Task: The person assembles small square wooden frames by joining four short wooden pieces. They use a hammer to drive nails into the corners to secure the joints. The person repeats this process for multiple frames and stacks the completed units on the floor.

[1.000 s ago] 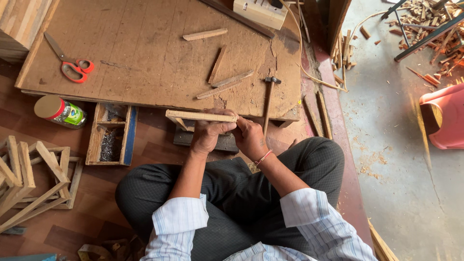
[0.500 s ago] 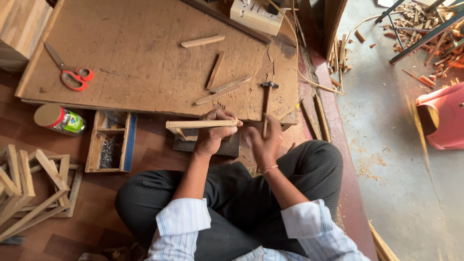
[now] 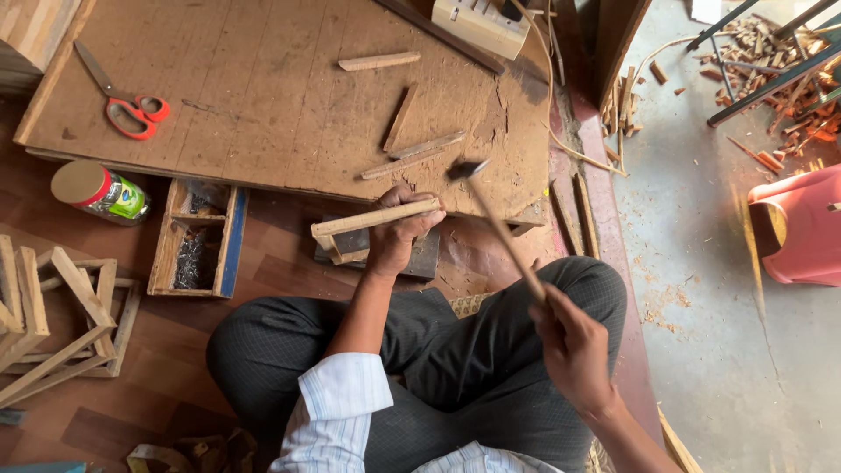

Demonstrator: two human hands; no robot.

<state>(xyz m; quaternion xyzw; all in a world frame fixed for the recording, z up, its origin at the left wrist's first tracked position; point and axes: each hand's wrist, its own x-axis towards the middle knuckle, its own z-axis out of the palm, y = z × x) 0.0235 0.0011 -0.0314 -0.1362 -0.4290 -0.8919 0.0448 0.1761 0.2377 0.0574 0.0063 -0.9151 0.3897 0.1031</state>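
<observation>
Plywood board (image 3: 263, 96) fills the upper left; below it I see my left hand (image 3: 399, 232) gripping a wooden frame (image 3: 372, 223), my right hand (image 3: 574, 350) clenching a raised hammer (image 3: 495, 219).

1 cylindrical can (image 3: 98, 193) with a green-and-red label lies left of the nail tray (image 3: 197, 237).

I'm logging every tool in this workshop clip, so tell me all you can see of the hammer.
The hammer has a long, thin, pale wooden handle and a small dark head, blurred here. It is raised off the board, slanting from the right hand, which grips the handle's lower end, up and left to the head above the left hand. Nothing else touches it.
</observation>
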